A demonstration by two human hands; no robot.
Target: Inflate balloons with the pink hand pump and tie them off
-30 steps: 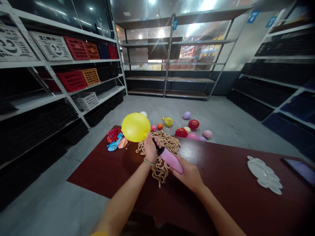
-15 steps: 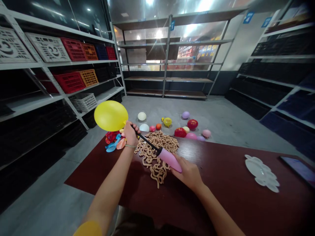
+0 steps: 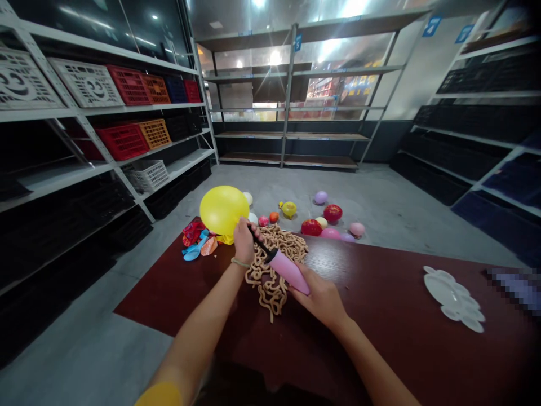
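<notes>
My left hand [image 3: 245, 241] is closed around the neck of an inflated yellow balloon [image 3: 223, 210] and the black nozzle end of a hand pump. The pump's pink body [image 3: 289, 270] slants down to the right, and my right hand [image 3: 320, 294] is wrapped around its lower end. Part of the black rod [image 3: 262, 246] shows between the two hands. Underneath lies a heap of tan, curly, rope-like pieces [image 3: 291, 243] on the table. Left of it, beneath the balloon, are limp balloons, among them a blue one [image 3: 194, 251] and an orange one [image 3: 208, 246].
The dark red table [image 3: 380, 293] carries a white cloud-shaped tray [image 3: 454, 299] and a pixelated flat object [image 3: 513, 287] at the right. Inflated balloons, including a red one [image 3: 332, 213], lie on the floor beyond. Shelves with crates [image 3: 122, 141] line the left side.
My left hand and the balloon have moved right, toward the pump body. Less of the black rod shows now. My right hand has hardly moved.
</notes>
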